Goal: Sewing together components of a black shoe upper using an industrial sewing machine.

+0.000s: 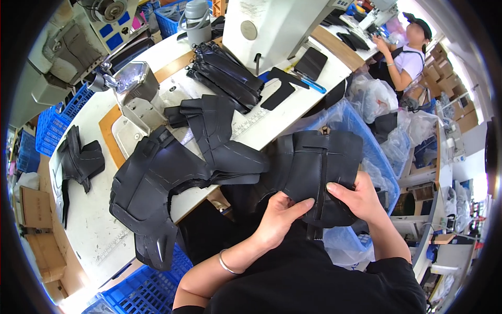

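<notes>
Over my lap, a black boot upper (pixel 300 162) with straps and stitched seams is held up in both hands. A dark zipper strip (pixel 320 191) runs down its middle. My left hand (pixel 280 217) grips the lower edge, its thumb pressed beside the zipper. On the other side of the strip, my right hand (pixel 358 196) pinches the piece with the thumb on top and the fingers behind, mostly hidden. Left of my hands, stacked black uppers (pixel 144 183) overhang the table edge, touching another stack (pixel 225 152).
A white sewing table (pixel 99 225) curves around my left, with a machine head (pixel 272 31), a bundle of black zippers (pixel 225 76), a phone (pixel 311 64) and a grey flask (pixel 197 26). Blue crates (pixel 146 288) stand below. A blue bin (pixel 374 152) is at right; a person (pixel 408 63) works beyond.
</notes>
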`<state>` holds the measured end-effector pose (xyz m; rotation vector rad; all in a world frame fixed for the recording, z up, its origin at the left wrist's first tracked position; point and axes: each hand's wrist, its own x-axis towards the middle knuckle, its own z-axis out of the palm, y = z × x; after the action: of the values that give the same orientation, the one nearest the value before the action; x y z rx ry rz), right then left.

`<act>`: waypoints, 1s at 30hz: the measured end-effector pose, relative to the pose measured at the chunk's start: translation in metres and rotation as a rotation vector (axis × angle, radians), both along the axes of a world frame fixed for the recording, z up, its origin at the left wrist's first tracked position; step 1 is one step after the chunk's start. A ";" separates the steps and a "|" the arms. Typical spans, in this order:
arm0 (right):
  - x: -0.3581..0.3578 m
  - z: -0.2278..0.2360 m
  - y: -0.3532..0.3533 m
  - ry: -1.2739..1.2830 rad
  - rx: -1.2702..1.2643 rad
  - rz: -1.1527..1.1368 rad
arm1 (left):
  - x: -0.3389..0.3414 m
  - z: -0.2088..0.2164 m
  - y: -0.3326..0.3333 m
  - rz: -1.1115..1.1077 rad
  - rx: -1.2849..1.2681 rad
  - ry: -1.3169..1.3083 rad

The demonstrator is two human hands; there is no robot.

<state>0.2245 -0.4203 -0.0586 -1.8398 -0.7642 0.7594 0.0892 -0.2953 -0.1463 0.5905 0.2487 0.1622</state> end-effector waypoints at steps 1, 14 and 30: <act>0.000 0.001 0.002 0.001 -0.014 0.015 | -0.001 0.000 0.001 -0.020 0.004 0.000; -0.002 0.002 0.002 0.002 -0.025 0.034 | -0.011 -0.001 0.004 -0.078 0.087 0.035; -0.004 0.015 -0.004 -0.066 -0.002 0.036 | -0.015 0.006 0.001 -0.016 0.140 -0.014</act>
<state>0.2208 -0.4239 -0.0435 -1.8648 -0.8412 0.7255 0.0740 -0.2947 -0.1407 0.7299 0.2198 0.1690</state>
